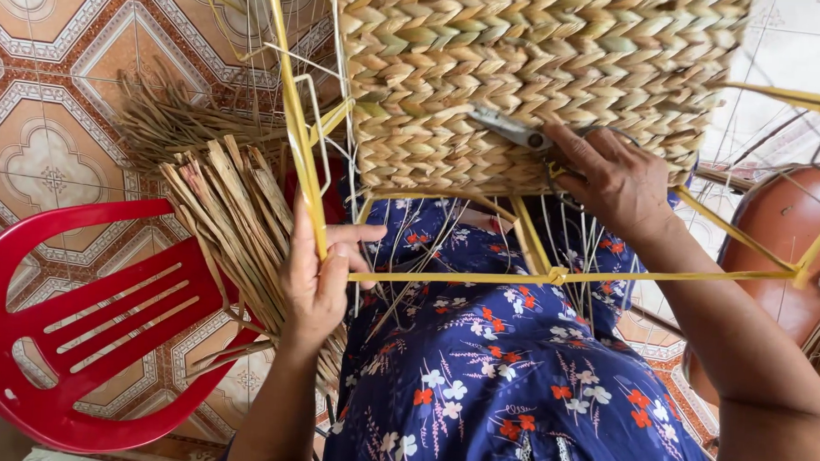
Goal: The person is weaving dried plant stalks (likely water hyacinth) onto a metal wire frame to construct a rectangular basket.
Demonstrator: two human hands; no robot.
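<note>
From the head camera, looking down: a woven basket (534, 71) of pale braided straw fills the upper middle, built on a frame of yellow wire rods (297, 127) that run down its left side and cross below it over the person's lap; the lower edge of the weave ends just above the knees, with loose thin strands hanging from it.

The left hand (318, 273) is closed around one yellow upright rod below the basket's left corner, fingers curled over it and the thumb pointing right; the grip is narrow and firm on the rod.

The right hand (616, 179) lies against the basket's lower front, fingers pressed to the weave and holding small metal scissors (509, 128), whose blades point left along the braid; the loop handles are mostly hidden under the fingers, so how wide the blades stand cannot be told.

A bundle of dried flat straw (228, 224) lies left of the lap, partly on a red plastic chair (79, 328); the floor is patterned tile (40, 145) in orange and white; a brown round vessel (791, 244) sits at the right; the person wears a blue flowered garment (505, 379); no packages, labels or signs are visible.
</note>
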